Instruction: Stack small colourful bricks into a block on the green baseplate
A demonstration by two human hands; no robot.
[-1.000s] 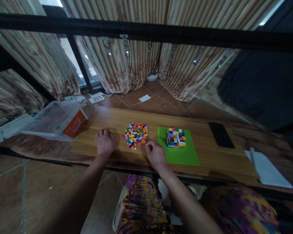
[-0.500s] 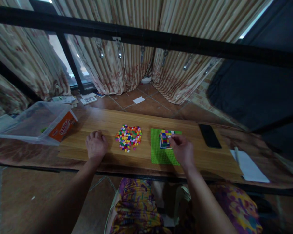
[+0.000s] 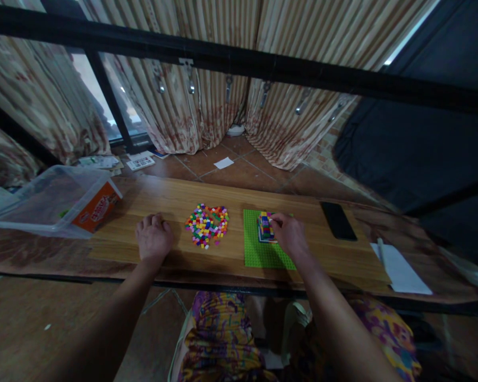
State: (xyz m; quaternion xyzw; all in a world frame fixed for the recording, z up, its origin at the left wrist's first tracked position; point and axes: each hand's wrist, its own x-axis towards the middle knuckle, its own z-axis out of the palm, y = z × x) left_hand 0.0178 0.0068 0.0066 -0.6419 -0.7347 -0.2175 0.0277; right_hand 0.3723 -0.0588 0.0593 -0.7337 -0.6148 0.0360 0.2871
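Observation:
My right hand (image 3: 290, 232) is over the green studded baseplate (image 3: 258, 257), thumb and fingers pinched together at the right side of a small structure of multicoloured toy bricks (image 3: 265, 228). Whatever is between the fingertips is hidden, and the hand covers the structure's right part. My left hand (image 3: 154, 237) rests palm down on the wooden board (image 3: 183, 260), fingers lying on the wood, holding nothing. Between the hands lies a loose pile of small coloured bricks (image 3: 207, 225), left of the baseplate and apart from it.
At the left end stands a clear plastic box (image 3: 43, 225) with an orange label. To the right lie a black phone (image 3: 338, 221) and white paper (image 3: 404, 270) with a pen (image 3: 381, 249). A dark metal bar (image 3: 223, 53) crosses in front of striped curtains (image 3: 207, 111).
My right hand has shifted slightly and sits closer over the brick structure, covering more of its right part. My left hand stays on the board. The whole view has moved a little.

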